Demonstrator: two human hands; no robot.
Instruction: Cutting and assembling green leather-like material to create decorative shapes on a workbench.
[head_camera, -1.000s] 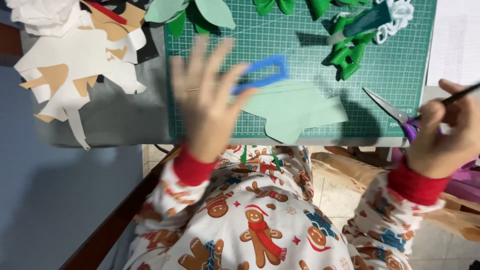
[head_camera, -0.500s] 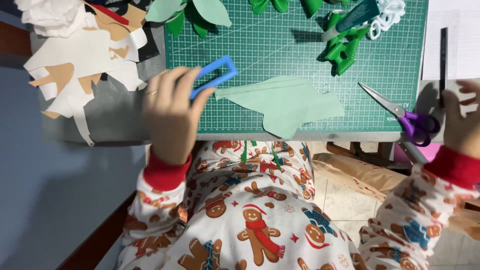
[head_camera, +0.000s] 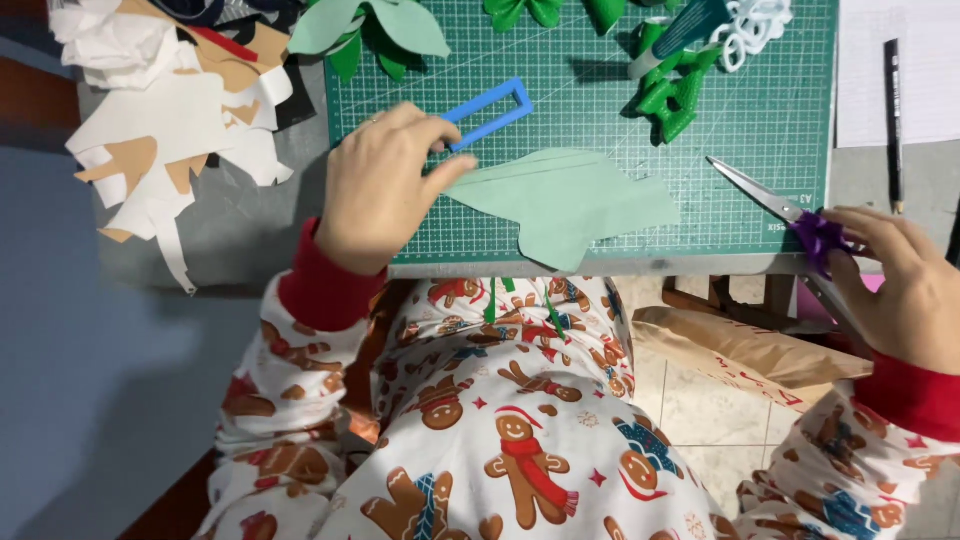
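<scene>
Cutting mat (head_camera: 600, 110): lies on the desk (head_camera: 240, 230).
Paper cutout (head_camera: 570, 200): on the mat's near edge.
Rectangular frame (head_camera: 490, 112): behind the cutout.
Paper scraps (head_camera: 170, 120): left of the mat.
Scissors (head_camera: 790, 215): at the mat's right corner.
Pencil (head_camera: 893, 120): right of the mat.

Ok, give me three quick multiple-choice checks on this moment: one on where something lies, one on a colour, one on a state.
1. Where does the pale green cut paper shape lie?
A. on the green gridded cutting mat
B. on the person's lap
C. under the white paper scraps

2. What colour is the rectangular plastic frame at the left hand?
A. red
B. blue
C. yellow

3. How do the purple-handled scissors lie at the right hand?
A. blades on the mat
B. shut in a drawer
C. standing in a cup

Answers: 1 A, it lies flat on the cutting mat near its front edge. 2 B, the frame is plainly blue. 3 A, the blades rest on the mat's corner, handles at the fingers.
</scene>
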